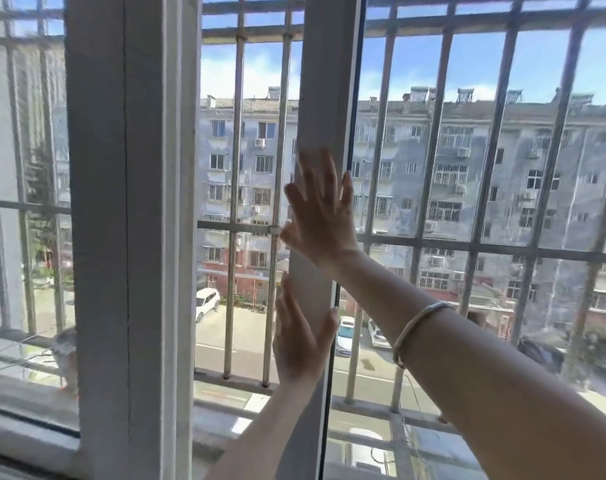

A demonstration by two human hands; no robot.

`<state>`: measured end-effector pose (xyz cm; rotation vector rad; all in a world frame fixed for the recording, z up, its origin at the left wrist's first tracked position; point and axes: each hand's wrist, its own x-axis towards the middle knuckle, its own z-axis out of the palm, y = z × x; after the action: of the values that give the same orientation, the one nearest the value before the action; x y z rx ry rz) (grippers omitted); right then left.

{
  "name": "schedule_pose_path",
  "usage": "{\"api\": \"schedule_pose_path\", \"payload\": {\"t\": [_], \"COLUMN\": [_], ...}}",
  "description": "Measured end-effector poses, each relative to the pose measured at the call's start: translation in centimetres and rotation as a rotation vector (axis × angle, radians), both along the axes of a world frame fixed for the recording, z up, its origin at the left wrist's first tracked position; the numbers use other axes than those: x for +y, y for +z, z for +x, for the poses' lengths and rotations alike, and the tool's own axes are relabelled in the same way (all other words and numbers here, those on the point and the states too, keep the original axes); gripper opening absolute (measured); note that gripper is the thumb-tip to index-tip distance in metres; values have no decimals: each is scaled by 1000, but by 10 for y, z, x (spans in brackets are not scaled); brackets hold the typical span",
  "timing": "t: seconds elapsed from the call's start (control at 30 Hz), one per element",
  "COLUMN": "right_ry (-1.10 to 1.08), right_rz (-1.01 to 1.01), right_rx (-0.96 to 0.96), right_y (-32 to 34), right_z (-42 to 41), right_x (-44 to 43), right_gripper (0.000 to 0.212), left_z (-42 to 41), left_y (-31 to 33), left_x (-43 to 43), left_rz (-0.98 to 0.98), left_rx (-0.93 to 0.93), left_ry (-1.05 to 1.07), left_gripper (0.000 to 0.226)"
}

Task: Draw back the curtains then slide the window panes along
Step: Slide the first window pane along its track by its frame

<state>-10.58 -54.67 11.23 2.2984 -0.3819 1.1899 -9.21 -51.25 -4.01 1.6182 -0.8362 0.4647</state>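
Observation:
The sliding pane's white upright frame (324,98) stands in the middle of the window. My right hand (320,216) lies flat against it at mid height, fingers spread and pointing up, with a pale bangle on its wrist. My left hand (300,341) presses flat on the same frame lower down, its thumb at the frame's right edge. The pane's glass (468,202) stretches to the right of the frame. Between the frame and the wide white fixed post (128,202) is an open gap. No curtain shows in this view.
Metal security bars (237,133) run outside across the whole window. Another glass pane (24,168) sits left of the post, above the white sill (28,441). Beyond are grey apartment blocks and parked cars on a street below.

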Motion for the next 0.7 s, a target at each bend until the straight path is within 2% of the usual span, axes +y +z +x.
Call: {"api": "schedule_pose_path", "payload": {"t": [0.7], "right_ry": [-76], "right_rz": [-15], "right_rx": [-15], "right_y": [1], "right_z": [-56], "right_x": [-37], "right_gripper": [52], "left_z": [-58], "left_y": [3], "left_x": [-37], "left_rz": [-50], "left_rx": [34], "left_ry": [-29], "left_gripper": [83]}}
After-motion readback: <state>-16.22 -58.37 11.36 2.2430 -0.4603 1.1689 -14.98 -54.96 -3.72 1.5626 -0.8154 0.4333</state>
